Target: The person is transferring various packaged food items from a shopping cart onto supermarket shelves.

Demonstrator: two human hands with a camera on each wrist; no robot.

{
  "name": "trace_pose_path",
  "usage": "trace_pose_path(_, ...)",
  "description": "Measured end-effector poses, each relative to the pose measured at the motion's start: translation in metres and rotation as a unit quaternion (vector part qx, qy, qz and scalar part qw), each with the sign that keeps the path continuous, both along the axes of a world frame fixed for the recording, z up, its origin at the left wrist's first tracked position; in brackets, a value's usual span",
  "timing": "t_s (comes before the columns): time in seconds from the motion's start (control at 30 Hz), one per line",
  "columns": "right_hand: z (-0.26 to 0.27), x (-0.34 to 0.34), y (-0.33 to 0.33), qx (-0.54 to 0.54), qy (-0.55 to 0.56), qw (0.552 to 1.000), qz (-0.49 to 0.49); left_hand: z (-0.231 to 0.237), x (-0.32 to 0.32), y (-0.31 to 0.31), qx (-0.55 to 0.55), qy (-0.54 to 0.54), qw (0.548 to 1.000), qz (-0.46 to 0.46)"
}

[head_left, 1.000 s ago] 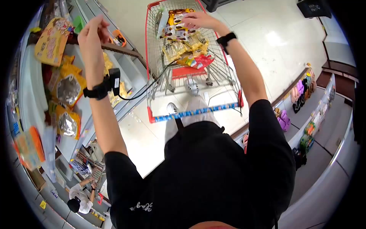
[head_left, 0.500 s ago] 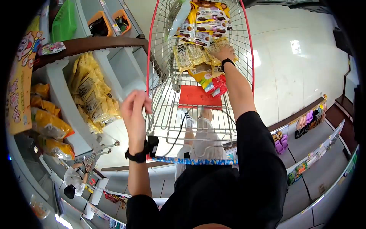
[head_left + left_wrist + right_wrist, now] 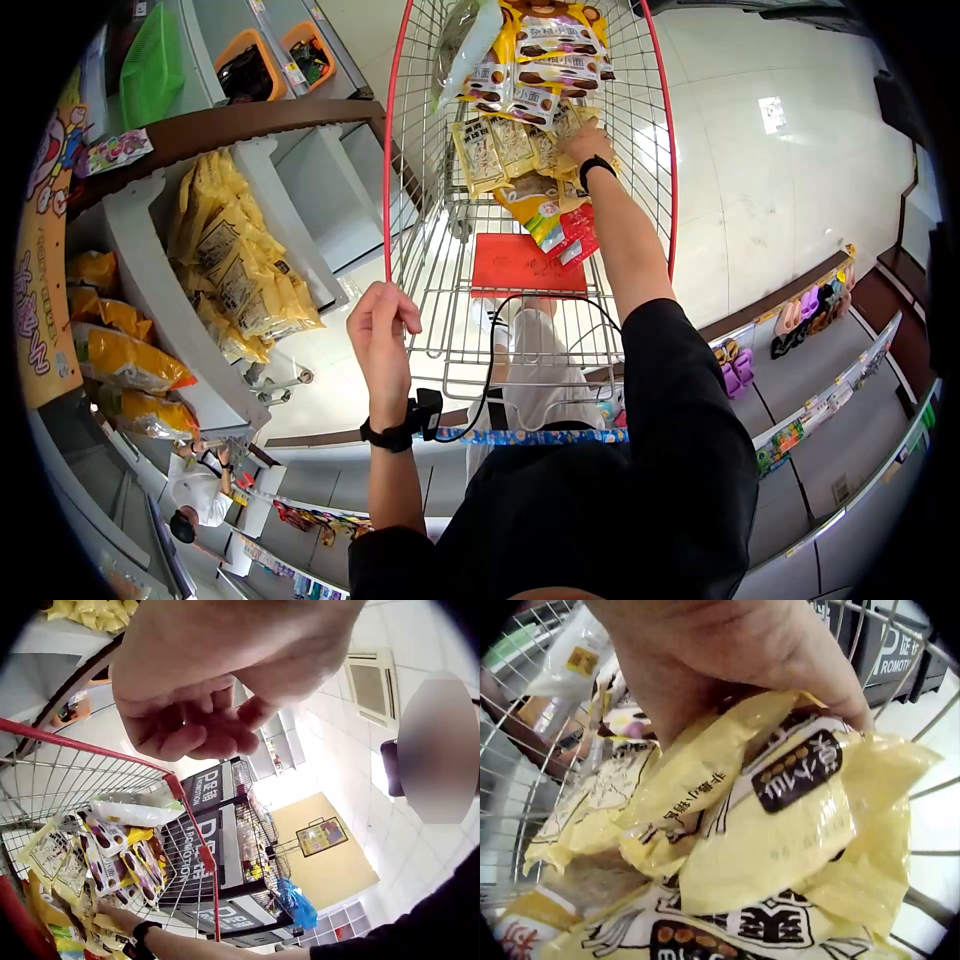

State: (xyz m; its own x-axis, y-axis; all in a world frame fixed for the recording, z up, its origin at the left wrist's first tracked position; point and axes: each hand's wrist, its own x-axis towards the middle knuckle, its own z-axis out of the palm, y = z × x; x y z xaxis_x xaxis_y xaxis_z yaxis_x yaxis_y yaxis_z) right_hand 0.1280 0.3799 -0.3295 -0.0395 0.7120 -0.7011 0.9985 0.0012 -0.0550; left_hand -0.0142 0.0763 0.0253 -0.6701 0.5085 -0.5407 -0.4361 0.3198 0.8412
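My right hand (image 3: pixel 583 146) reaches into a shopping cart (image 3: pixel 389 170). Its fingers grip a yellow packaged-food bag (image 3: pixel 795 825) with dark lettering, seen close in the right wrist view; the fingertips are hidden behind the film. Several similar yellow bags (image 3: pixel 482 155) lie around it. Purple-and-white noodle packs (image 3: pixel 555 40) fill the cart's far end, beside a pale clear bag (image 3: pixel 470 55). Nearer sits a red, yellow and brown pack (image 3: pixel 550 215). By the cart's left rim, my left hand (image 3: pixel 382 335) hangs loosely curled, holding nothing, as the left wrist view (image 3: pixel 199 712) also shows.
To the left, shelf bins hold yellow bags (image 3: pixel 240 255) and orange-yellow bags (image 3: pixel 130 355). Orange baskets (image 3: pixel 247 68) and a green basket (image 3: pixel 152 70) stand farther up. Slippers (image 3: pixel 738 370) line a right-hand shelf. A person in white (image 3: pixel 200 490) is at lower left. A cable (image 3: pixel 490 370) runs from my left wrist.
My right hand has come down onto the yellow bags in the cart. My left hand has moved from the shelf to the cart's left side. The head view has shifted closer to the cart.
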Motion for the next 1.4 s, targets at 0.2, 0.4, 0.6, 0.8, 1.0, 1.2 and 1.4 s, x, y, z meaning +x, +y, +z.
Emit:
trace_pose_path(0.2, 0.048, 0.035, -0.014, 0.004, 0.128, 0.992, -0.014, 0.006, 0.012, 0.008, 0.002, -0.03, 0.997, -0.075)
trace_pose_path(0.4, 0.207, 0.094, -0.093, 0.099, 0.408, 0.908, 0.002, -0.004, 0.055, 0.012, 0.049, -0.09, 0.985, -0.138)
trace_pose_path(0.6, 0.398, 0.139, -0.219, 0.157, 0.503, 0.848, 0.06, 0.053, 0.137, -0.015, 0.217, -0.345, 0.895, -0.182)
trace_pose_path(0.8, 0.565, 0.173, -0.358, 0.342, 0.56, 0.743, 0.133, 0.178, 0.185, -0.122, 0.353, -0.375, 0.838, -0.182)
trace_pose_path(1.0, 0.665, 0.185, -0.479, 0.296, 0.583, 0.73, 0.201, 0.245, 0.186, -0.255, 0.441, -0.28, 0.841, -0.14)
trace_pose_path(1.2, 0.636, 0.132, -0.562, 0.23, 0.51, 0.717, 0.416, 0.245, 0.161, -0.393, 0.463, -0.075, 0.879, 0.089)
trace_pose_path(1.4, 0.557, 0.047, -0.606, -0.334, 0.618, 0.71, 0.044, 0.193, 0.118, -0.465, 0.497, -0.107, 0.784, 0.355)
